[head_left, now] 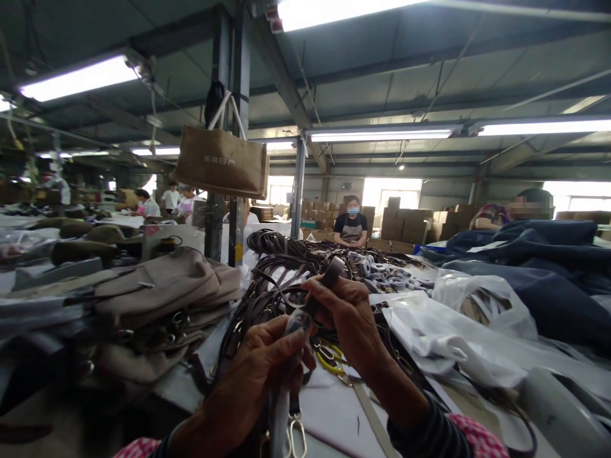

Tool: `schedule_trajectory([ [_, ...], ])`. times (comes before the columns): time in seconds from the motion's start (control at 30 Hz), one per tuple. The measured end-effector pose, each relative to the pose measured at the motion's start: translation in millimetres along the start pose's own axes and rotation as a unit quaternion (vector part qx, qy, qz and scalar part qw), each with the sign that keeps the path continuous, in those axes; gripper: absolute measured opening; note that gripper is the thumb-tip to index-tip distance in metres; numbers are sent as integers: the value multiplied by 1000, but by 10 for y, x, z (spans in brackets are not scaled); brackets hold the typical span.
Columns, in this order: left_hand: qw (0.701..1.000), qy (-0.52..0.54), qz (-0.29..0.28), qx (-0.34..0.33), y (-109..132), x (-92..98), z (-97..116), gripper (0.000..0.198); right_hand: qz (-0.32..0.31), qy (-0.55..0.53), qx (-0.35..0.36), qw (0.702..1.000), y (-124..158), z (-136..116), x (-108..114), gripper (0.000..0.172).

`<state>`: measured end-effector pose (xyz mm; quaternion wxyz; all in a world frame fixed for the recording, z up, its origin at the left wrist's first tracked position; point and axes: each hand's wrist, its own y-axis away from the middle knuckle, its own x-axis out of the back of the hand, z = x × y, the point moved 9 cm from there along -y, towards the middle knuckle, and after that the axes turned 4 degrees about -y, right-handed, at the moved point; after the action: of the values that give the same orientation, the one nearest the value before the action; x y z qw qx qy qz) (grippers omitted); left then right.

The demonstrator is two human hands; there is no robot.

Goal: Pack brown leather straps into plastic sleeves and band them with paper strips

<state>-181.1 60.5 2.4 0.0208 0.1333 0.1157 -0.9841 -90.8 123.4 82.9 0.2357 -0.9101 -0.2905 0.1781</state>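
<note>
"Gripping what, right now?"

"One dark strap (300,320), with both hands. My left hand (260,372) is low, at about 7 o'clock from my right hand (351,318). The left fingers (286,343) are curled shut round the strap's middle. The right fingers (319,289) are pinched together on it higher up."

"Which way does it run?"

"Its long axis is steep, nearly upright. The blunt dark tip sticks out above my right hand and points to about 1 o'clock. The other end drops below my left fist towards 6 o'clock. A metal snap hook (296,437) hangs there, just above the table (334,407). The stretch between my hands looks pale and glossy; I can't tell whether that is a wrapping."

"And round about?"

"Beyond my hands, at 12 o'clock, is a tangled heap of straps (286,251). A yellow loop (329,364) lies on the table between my wrists. At 9 o'clock there's a stack of beige bags (157,292). White plastic bags (453,331) are at 3 o'clock, with blue cloth (548,267) behind them. A brown tote (222,162) hangs from a post at 11 o'clock. A person in a mask (352,224) sits across the table."
</note>
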Motion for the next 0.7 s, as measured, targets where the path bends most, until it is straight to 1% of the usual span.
schedule_trajectory([
  [0.1, 1000, -23, 16, -9, -40, 26, -49, 33, -5, 75, 57, 996, 100, -142, -55, 28],
  [0.2, 998, -63, 13, -20, -51, 44, -98, 42, -53, 147, 98, 983, 189, -227, -151, 32],
  [0.23, 997, -75, 9, -18, -42, 49, -117, 43, -69, 154, 96, 981, 196, -223, -164, 32],
  [0.3, 996, -92, -3, -13, -10, 46, -137, 42, -81, 135, 66, 985, 163, -180, -128, 31],
  [0.4, 997, -71, -26, -19, 26, 20, -77, 33, -63, 69, 16, 996, 57, -123, -15, 29],
  [0.47, 998, -46, -25, -19, 17, 25, -17, 31, -58, 39, 4, 998, 4, -112, 13, 28],
  [0.53, 999, -49, -11, -15, -15, 51, 27, 34, -58, 28, -3, 998, -6, -94, 4, 29],
  [0.6, 996, -84, 16, -19, -52, 97, 53, 37, -48, 35, -4, 998, 30, -64, -2, 29],
  [0.7, 987, -142, 56, -50, -84, 159, 73, 42, -24, 67, 26, 997, 132, -48, 13, 26],
])
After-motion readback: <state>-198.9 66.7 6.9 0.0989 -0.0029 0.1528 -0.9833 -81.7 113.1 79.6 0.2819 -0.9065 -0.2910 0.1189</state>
